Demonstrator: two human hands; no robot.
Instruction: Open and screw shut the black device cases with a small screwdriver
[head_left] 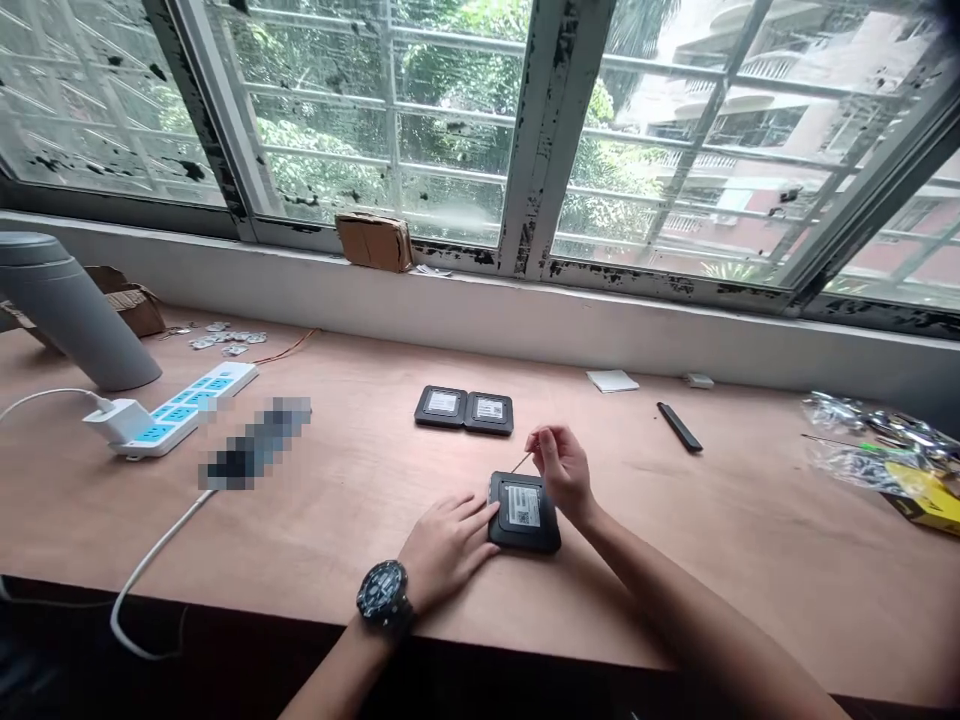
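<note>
In front of me a flat black square box [523, 508] with a white printed label lies on the table. My left hand [450, 540], with a dark watch [384, 592] on its wrist, rests flat with fingers stretched, their tips touching the box's left edge. Above the box's right side, my right hand [562, 468] is closed in a pinch on a thin stick [521, 461]. The stick slants down to the left, its tip at or just above the box's far left corner. Two similar black boxes [441, 407] lie side by side farther back.
A white power strip [206, 395] with a plugged adapter [120, 420] and a grey tumbler [71, 310] stand left. A white cable [142, 570] hangs over the front edge. Right are a black bar [679, 428], plastic bags [862, 465] and a yellow box [926, 500]. Windows run behind.
</note>
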